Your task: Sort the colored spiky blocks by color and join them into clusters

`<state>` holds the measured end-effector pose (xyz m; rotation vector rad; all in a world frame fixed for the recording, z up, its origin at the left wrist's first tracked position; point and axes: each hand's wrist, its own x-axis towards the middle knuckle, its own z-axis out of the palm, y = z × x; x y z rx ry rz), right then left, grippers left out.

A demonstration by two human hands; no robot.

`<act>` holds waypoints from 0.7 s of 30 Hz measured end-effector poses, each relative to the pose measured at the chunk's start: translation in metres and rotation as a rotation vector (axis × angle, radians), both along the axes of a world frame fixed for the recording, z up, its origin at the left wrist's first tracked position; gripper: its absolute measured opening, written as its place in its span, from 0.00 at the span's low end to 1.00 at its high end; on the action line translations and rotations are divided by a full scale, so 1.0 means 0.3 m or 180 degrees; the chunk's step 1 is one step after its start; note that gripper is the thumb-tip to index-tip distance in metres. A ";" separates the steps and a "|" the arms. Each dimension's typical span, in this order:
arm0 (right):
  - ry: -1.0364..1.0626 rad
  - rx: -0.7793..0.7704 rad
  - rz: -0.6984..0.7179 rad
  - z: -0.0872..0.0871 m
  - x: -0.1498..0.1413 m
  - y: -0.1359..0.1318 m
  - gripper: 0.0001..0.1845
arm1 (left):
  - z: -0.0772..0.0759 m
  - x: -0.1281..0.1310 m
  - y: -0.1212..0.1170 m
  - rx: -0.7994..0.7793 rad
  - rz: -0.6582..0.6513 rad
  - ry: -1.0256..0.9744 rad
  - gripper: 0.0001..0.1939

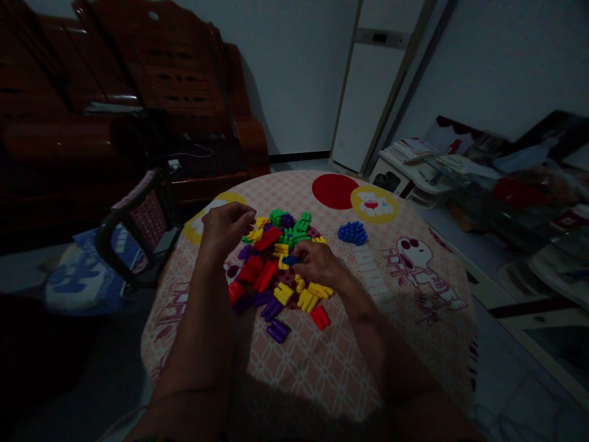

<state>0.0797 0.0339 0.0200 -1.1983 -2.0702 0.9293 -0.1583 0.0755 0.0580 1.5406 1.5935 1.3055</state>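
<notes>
My right hand reaches over the pile with its fingers closed on a blue plastic toy block. My left hand hovers at the pile's left side, fingers curled together; whether anything is between them is too dark to see. Below and between both hands lie loose blocks: red ones, yellow ones, purple ones and green ones. Right of the pile, a tight group of blue blocks sits apart. A single red block lies at the pile's near right edge.
The round table has a patterned cloth with printed cartoon figures. A small chair stands at the left, before a wooden sofa. A tall white cabinet is at the back. Cluttered shelving runs along the right.
</notes>
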 end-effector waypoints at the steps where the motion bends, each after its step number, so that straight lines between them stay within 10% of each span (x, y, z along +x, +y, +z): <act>1: 0.0217 -0.0026 -0.0134 0.003 0.028 0.017 0.08 | 0.002 0.001 -0.001 0.0003 0.0001 0.0004 0.13; 13: 0.1296 -0.0516 -0.1511 0.079 0.310 0.074 0.17 | -0.009 -0.013 0.003 -0.0017 0.0083 0.0035 0.14; 21: 0.0296 0.0201 -0.1925 0.032 0.429 0.103 0.09 | -0.016 -0.015 0.010 -0.0010 0.0060 0.0070 0.15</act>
